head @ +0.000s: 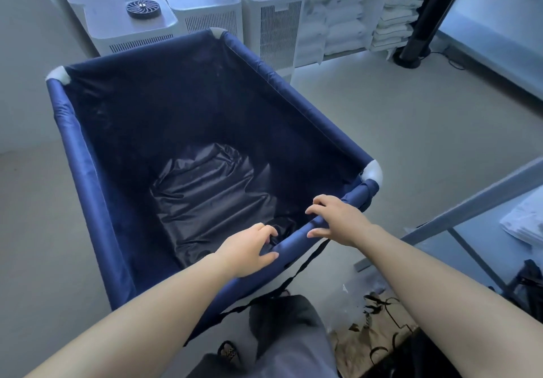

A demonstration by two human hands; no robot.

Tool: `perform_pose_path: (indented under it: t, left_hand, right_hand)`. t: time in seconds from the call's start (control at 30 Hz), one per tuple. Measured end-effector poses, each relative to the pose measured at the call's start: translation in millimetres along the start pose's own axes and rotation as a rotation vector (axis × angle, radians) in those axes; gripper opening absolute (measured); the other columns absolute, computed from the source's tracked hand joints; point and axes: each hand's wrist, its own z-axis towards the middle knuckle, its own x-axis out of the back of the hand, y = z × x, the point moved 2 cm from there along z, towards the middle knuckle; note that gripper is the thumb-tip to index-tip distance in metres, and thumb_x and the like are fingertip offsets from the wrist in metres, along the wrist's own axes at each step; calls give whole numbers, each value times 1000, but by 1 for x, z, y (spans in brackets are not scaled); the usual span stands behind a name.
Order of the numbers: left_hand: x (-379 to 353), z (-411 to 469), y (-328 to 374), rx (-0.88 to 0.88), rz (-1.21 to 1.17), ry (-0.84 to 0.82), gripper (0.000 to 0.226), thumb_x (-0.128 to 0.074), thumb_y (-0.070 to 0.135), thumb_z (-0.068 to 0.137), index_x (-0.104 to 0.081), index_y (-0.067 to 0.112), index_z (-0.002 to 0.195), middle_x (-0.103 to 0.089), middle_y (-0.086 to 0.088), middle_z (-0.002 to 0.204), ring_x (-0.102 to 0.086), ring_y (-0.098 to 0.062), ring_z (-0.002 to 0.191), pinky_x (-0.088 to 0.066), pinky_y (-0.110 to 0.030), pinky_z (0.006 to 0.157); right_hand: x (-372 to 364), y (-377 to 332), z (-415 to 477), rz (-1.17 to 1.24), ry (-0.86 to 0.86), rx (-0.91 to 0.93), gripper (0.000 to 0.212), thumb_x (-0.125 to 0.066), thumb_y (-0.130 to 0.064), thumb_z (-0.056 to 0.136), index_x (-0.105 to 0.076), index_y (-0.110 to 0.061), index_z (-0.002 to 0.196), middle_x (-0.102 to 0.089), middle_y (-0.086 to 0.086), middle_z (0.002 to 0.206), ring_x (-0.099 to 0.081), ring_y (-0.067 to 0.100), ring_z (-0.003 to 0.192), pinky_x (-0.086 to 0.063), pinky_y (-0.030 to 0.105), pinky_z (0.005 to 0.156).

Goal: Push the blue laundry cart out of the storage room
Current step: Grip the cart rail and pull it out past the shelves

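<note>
Head view, looking down into the blue laundry cart (97, 201), which stands on the pale floor (396, 130) directly in front of you, its far corner close to a row of white box-shaped appliances (205, 10). Your left hand (245, 252) and right hand (339, 220) both rest on the near rail (296, 241), fingers curled over its top and thumbs on the outer face; each grip is wrapped on the rail rather than spread flat.

The cart is a square tube frame sleeved in smooth, slightly glossy navy fabric, with white rounded fittings (372, 172) showing at the corners. The walls are soft cloth hung from the rails, so only the frame is stiff. Inside lies a crumpled, shiny dark liner or bag (205, 189); otherwise the basin looks nearly empty, so expect a light load that swings easily. No wheels are visible.

Hold the rail itself, hands apart as now, because the fabric panels would give under pressure. The sleeve may slide a little around the tube. A loose black strap (305, 263) hangs from the near rail toward your legs. A grey metal frame (458, 210) stands near on the right; shelves of folded white linen (346, 22) fill the far wall.
</note>
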Motion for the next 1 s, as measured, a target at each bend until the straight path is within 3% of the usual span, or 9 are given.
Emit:
perform_pose_path:
  t: [0.27,0.43,0.63,0.8,0.93,1.0]
  left_hand:
    - [16,44,1,153,-35,92,42,-53,45,89,-44,28,127,-52,11,114,-54,-11,99,-48,-32,84]
    - [4,54,9,434,-191,203,41,-53,46,90,-44,29,126,-51,11,114,-53,-10,95,-46,-31,84]
    - [-18,39,30,645,-211,258,39,-46,46,92,-45,28,127,-53,9,116,-56,-13,101,-45,-32,81]
    - [-31,9,41,748,-186,260,33,-39,47,95,-49,27,120,-54,8,115,-54,-13,98,-39,-29,74]
    - [-40,-24,47,825,-99,231,39,-32,49,97,-52,24,119,-56,5,116,-55,-18,104,-39,-34,87]
    - [-47,-36,51,821,21,206,42,-30,51,97,-53,23,117,-58,3,115,-54,-19,106,-35,-35,92]
  right_hand:
    - [9,29,47,-5,-110,259,67,-63,-67,70,-50,-31,124,-44,-9,128,-44,12,113,-47,33,81]
    - [13,31,75,88,-205,414,60,-62,-61,76,-50,-31,126,-46,-9,127,-46,12,111,-48,35,85]
    - [9,26,74,61,-307,615,62,-55,-58,83,-34,-36,138,-45,-8,130,-46,14,114,-47,33,85]
    - [-2,16,59,-1,-354,605,65,-44,-62,87,-32,-29,140,-43,-7,136,-46,17,120,-46,35,90]
    - [-20,4,42,-92,-376,536,57,-37,-60,91,-39,-23,133,-47,-4,130,-51,20,113,-43,38,86]
    - [-28,0,34,-181,-292,533,52,-33,-60,92,-46,-22,124,-53,-2,120,-55,22,104,-41,38,83]
